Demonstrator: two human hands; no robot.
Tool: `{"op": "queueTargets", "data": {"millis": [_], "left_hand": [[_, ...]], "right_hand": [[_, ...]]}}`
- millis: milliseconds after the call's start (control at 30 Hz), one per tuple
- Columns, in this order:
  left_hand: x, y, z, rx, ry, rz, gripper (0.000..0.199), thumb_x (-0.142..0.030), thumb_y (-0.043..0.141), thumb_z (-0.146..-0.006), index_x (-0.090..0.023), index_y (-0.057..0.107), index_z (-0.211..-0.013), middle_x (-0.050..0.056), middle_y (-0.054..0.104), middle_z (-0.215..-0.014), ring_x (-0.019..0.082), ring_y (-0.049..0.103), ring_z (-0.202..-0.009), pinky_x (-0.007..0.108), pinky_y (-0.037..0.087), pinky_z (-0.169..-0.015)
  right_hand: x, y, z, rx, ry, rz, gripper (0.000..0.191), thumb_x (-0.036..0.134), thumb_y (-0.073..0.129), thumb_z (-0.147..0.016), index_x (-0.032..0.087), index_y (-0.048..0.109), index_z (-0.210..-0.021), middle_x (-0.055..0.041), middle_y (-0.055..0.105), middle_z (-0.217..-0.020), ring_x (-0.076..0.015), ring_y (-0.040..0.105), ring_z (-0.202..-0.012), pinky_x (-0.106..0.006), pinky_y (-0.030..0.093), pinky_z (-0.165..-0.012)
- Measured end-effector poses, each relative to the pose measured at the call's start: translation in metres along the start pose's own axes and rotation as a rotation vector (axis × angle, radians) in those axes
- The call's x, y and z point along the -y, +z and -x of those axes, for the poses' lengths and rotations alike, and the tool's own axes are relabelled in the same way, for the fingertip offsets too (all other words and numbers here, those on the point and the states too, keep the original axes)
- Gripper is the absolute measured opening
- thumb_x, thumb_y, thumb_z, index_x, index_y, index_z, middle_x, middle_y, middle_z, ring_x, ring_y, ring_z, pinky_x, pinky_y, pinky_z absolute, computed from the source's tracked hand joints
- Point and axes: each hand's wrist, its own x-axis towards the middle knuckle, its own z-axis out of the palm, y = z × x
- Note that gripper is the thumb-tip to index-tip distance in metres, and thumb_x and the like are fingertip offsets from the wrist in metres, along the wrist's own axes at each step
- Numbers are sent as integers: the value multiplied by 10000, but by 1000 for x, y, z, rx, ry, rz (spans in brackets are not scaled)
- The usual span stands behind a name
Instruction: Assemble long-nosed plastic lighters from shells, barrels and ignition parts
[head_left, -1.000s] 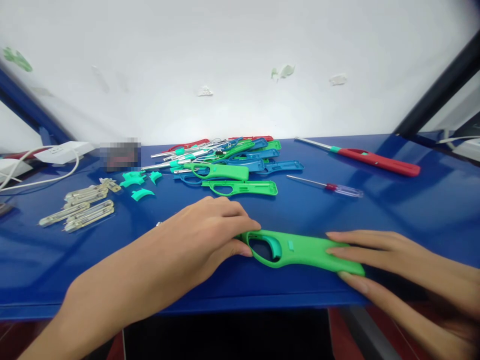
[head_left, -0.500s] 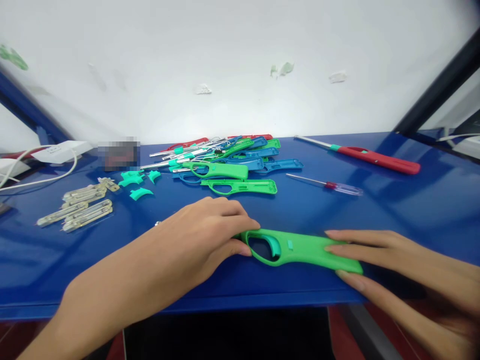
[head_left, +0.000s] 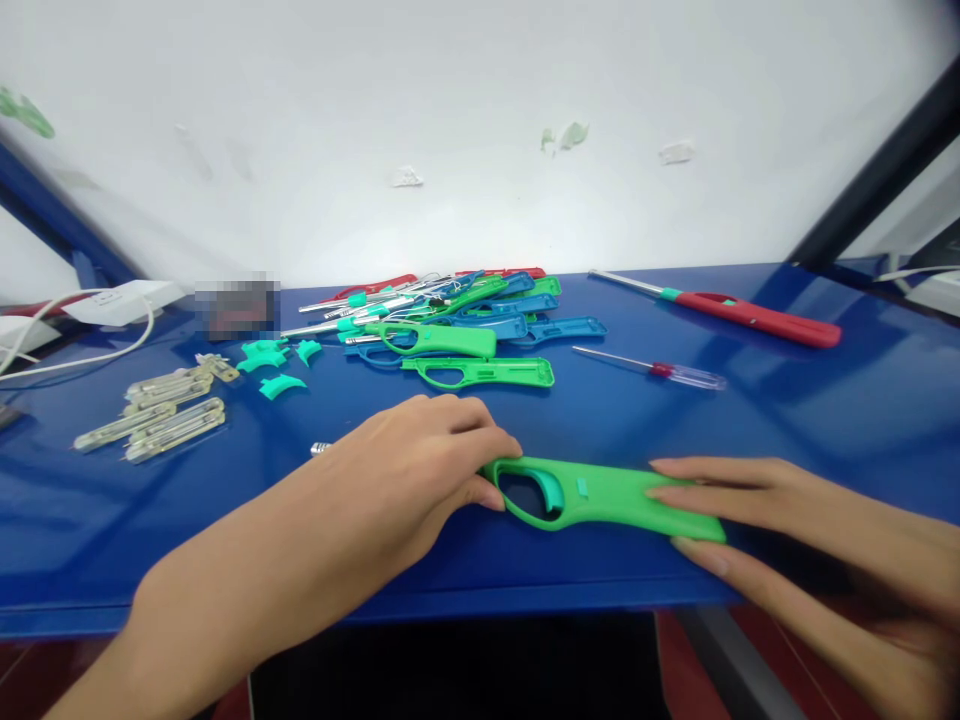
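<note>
A green lighter body point(head_left: 615, 497) with a turquoise trigger point(head_left: 553, 492) in its loop lies near the front edge of the blue table. The fingers of my left hand point(head_left: 405, 480) pinch its narrow left end. My right hand point(head_left: 795, 520) grips the wide right end, two fingers along the top and the thumb at the lower edge. A short piece of metal tube point(head_left: 320, 449) shows behind my left wrist; the rest of it is hidden.
Green, blue and red lighter shells point(head_left: 480, 373) are piled at the back middle. Turquoise triggers point(head_left: 283, 386) and clear fuel tanks point(head_left: 176, 430) lie at left. A screwdriver point(head_left: 686, 377) and a red lighter point(head_left: 757, 317) lie at back right. A white cable point(head_left: 150, 325) loops at far left.
Slightly more of the metal tube shows behind my left wrist. Both hands stay on the green body, almost unmoved.
</note>
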Motion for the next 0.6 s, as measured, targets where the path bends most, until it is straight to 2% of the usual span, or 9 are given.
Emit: {"op": "queueTargets", "data": {"millis": [133, 233, 333, 400, 600], "left_hand": [[4, 5, 2, 4, 10, -12, 318, -183, 623, -1211, -353, 691, -1472, 19, 760, -1468, 241, 759, -1290, 356, 581, -1137], [5, 7, 3, 2, 18, -21, 308, -192, 588, -1233, -341, 656, -1495, 39, 743, -1489, 250, 737, -1319, 377, 568, -1170], [4, 8, 4, 12, 0, 6, 314, -172, 567, -1235, -343, 651, -1484, 34, 745, -1460, 241, 736, -1284, 367, 576, -1132], [3, 8, 4, 15, -10, 24, 317, -164, 573, -1231, -352, 652, -1474, 20, 743, -1442, 228, 733, -1263, 355, 576, -1108], [1, 8, 5, 4, -11, -30, 444, -103, 583, -1209, -391, 610, -1544, -11, 685, -1549, 214, 679, -1370, 359, 518, -1153]], "right_hand": [[-1, -1, 3, 26, 3, 5, 262, 490, 710, -1149, 455, 896, -1330, 35, 859, -1464, -278, 897, -1203, -395, 777, -1016], [-2, 1, 6, 10, 61, -45, 287, 546, 770, -1100, 416, 922, -1306, -20, 881, -1414, -354, 894, -1210, -475, 787, -1001], [-5, 6, 8, -37, 90, -103, 387, 636, 840, -1028, 384, 925, -1309, -57, 905, -1311, -414, 877, -1244, -530, 788, -995], [-7, 9, 9, -48, 93, -118, 422, 670, 843, -1014, 382, 920, -1312, -62, 907, -1288, -424, 870, -1261, -541, 786, -998], [-6, 11, 8, -49, 82, -117, 424, 683, 837, -1014, 375, 916, -1295, -65, 903, -1282, -428, 865, -1261, -548, 783, -991]]}}
